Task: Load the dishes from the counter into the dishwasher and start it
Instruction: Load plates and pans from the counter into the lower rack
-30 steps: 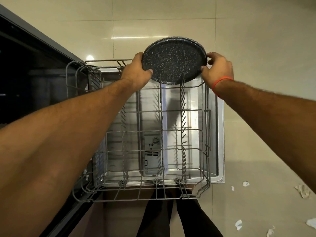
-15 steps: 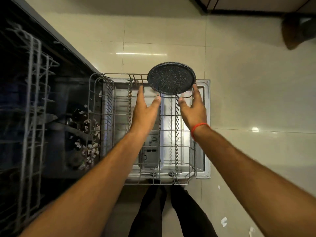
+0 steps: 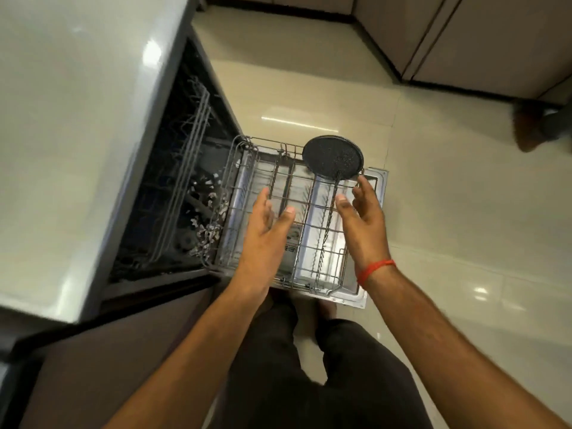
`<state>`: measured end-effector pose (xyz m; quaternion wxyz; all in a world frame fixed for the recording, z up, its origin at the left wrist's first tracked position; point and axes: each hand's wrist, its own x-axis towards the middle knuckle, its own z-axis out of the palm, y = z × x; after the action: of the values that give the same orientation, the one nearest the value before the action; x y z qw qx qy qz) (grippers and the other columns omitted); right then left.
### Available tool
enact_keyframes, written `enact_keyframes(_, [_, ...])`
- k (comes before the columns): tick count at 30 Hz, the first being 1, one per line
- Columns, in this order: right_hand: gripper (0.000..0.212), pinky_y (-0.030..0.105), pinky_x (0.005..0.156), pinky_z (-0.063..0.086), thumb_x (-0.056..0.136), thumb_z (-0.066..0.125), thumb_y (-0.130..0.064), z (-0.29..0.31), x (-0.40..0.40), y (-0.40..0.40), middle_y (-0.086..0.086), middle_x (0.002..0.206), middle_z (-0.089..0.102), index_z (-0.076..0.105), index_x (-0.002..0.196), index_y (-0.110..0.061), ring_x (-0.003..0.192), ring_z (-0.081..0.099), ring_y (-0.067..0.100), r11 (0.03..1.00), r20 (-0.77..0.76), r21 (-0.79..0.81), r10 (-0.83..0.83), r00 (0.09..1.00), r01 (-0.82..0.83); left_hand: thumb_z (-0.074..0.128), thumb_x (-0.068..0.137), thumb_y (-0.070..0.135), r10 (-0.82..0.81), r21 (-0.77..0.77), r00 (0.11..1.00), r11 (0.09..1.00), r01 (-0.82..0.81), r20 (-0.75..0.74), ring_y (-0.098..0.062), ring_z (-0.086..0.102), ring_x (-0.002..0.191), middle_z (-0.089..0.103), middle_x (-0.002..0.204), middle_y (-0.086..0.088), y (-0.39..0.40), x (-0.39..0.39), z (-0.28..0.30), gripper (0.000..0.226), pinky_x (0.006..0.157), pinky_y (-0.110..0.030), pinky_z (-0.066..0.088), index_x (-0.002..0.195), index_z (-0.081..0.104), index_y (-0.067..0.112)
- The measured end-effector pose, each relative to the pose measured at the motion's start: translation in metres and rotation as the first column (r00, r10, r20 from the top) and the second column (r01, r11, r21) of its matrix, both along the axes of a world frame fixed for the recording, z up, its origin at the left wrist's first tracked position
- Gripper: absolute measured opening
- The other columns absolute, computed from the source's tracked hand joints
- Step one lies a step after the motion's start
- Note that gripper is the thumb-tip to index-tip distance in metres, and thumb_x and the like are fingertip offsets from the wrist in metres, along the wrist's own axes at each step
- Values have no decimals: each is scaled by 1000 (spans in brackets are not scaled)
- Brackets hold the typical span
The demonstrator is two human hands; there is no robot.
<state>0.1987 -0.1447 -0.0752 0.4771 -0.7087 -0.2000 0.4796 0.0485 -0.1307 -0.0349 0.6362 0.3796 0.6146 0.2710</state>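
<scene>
A dark speckled round plate (image 3: 332,157) stands on edge in the far end of the pulled-out lower rack (image 3: 244,168) of the dishwasher. The rack rests over the lowered dishwasher door (image 3: 376,181). My left hand (image 3: 267,230) hovers above the rack's middle with fingers spread, holding nothing. My right hand (image 3: 363,218), with a red thread on its wrist, is open just short of the plate and apart from it.
The open dishwasher cavity (image 3: 185,205) with its upper rack (image 3: 192,128) lies to the left, under a pale grey countertop (image 3: 68,134). Beige cabinets (image 3: 464,41) line the far right. My dark-trousered legs (image 3: 309,366) stand on the tiled floor before the door.
Both hands let go of the plate, which now stands alone in the rack, and drew back toward me. The view rose and pulled away, bringing the countertop into sight.
</scene>
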Motion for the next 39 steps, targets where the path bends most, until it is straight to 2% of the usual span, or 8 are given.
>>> enact_keyframes(4, [56,32,114,39,99,62,-26,61,-1,-18,-1,155,43,40,150,-35,141,42,10,993,-13,86,88,996,-87,60,101,36,112,76,993,991,-114,35,-6,31,150,27,166,5,-38,-18,58,66,110,-25,33,158,27,41])
enact_keyframes(8, [56,18,100,40,100,61,-25,118,-20,-33,-4,153,45,41,151,-33,138,44,6,967,-29,169,196,980,-189,63,97,44,255,162,965,952,-261,58,-6,42,143,36,162,4,-74,-47,103,67,120,-37,35,156,31,43])
enact_keyframes(15, [52,32,115,38,98,63,-22,187,-95,-45,-3,151,47,47,146,-33,136,46,7,870,-37,253,447,894,-424,64,94,50,508,239,855,822,-517,103,-1,45,138,42,158,10,-127,-122,156,65,120,-39,34,153,35,48])
enact_keyframes(18, [49,31,113,42,98,64,-18,204,-148,-48,-1,148,50,51,144,-30,135,48,7,795,-37,287,567,823,-534,62,98,43,625,268,771,727,-632,123,-6,44,141,41,159,5,-155,-170,171,63,121,-39,34,155,34,43])
enact_keyframes(21, [47,20,103,45,98,62,-14,216,-205,-52,0,146,51,53,142,-27,133,49,6,710,-32,317,671,741,-629,58,101,36,704,293,693,636,-714,160,-4,45,140,41,158,5,-180,-218,182,60,121,-35,33,156,34,40])
enact_keyframes(27, [40,38,113,42,97,64,-17,224,-327,-73,-5,140,58,59,134,-30,127,55,4,534,14,328,822,569,-780,63,98,36,842,311,508,441,-842,181,5,52,129,48,151,10,-234,-319,185,57,116,-32,40,150,42,45])
enact_keyframes(35, [40,38,112,44,98,63,-20,226,-456,-106,-8,136,61,58,135,-32,124,57,1,288,17,318,951,309,-903,67,96,39,936,271,302,247,-930,182,4,54,128,51,149,12,-296,-407,186,58,115,-35,41,148,43,48])
enact_keyframes(39, [41,38,111,45,97,64,-20,224,-503,-117,-8,134,62,59,135,-32,122,58,0,146,6,291,988,154,-946,67,96,34,974,264,132,80,-961,185,10,62,115,65,128,22,-314,-430,187,54,112,-34,44,146,47,44])
